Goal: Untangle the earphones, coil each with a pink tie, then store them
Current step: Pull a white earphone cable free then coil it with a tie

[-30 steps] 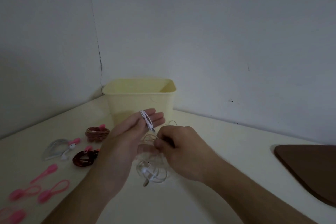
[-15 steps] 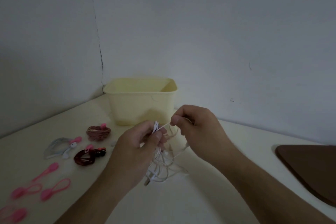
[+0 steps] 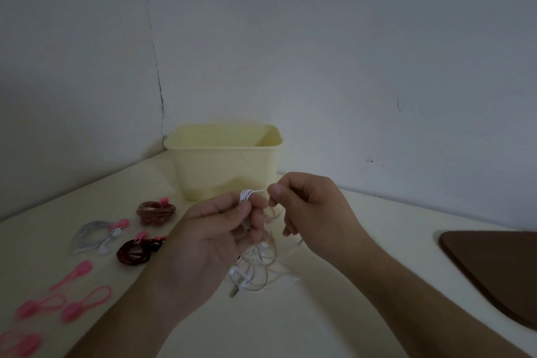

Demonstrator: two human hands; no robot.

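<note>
My left hand (image 3: 215, 229) grips a small coil of white earphone cable (image 3: 246, 195) wound round its fingers. My right hand (image 3: 308, 206) pinches a taut strand running from that coil. The rest of the white cable (image 3: 258, 273) hangs in a loose tangle on the table below both hands. Three coiled earphones, each with a pink tie, lie to the left: a brown one (image 3: 156, 211), a grey-white one (image 3: 96, 234) and a dark red one (image 3: 136, 250). Several loose pink ties (image 3: 69, 293) lie at the front left. A pale yellow bin (image 3: 226, 166) stands behind the hands.
The cream table (image 3: 334, 314) meets grey walls in a corner behind the bin. A dark brown board (image 3: 491, 270) lies at the table's right edge.
My right hand rose from the tangle and carried a strand up over the left fingers. The left fingers curled round the growing coil. The view barely shifted.
</note>
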